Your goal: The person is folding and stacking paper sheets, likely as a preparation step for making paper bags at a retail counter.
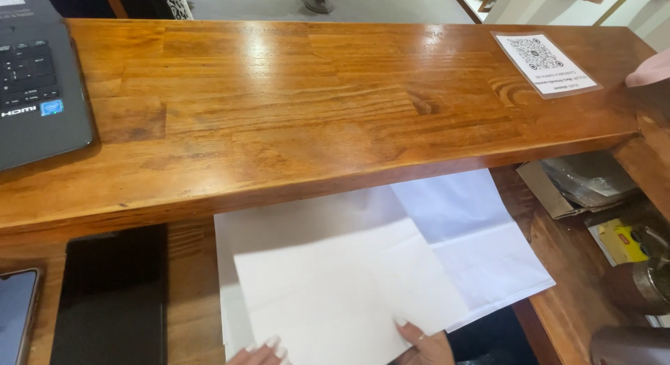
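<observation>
Below the raised wooden counter [335, 121], white paper sheets [335, 281] lie fanned on our lower desk. Our left hand [262, 354] and right hand [423, 344] press flat, fingers seemingly open, on their near edge. Thin, floppy, slippery: we'd pinch corners.

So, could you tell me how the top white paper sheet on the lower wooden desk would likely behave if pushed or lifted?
The top white paper sheet looks thin and flat, so it would probably flop when lifted. Lying on other white sheets, it may slide easily. Both the left hand and right hand rest fingertips on it.
</observation>
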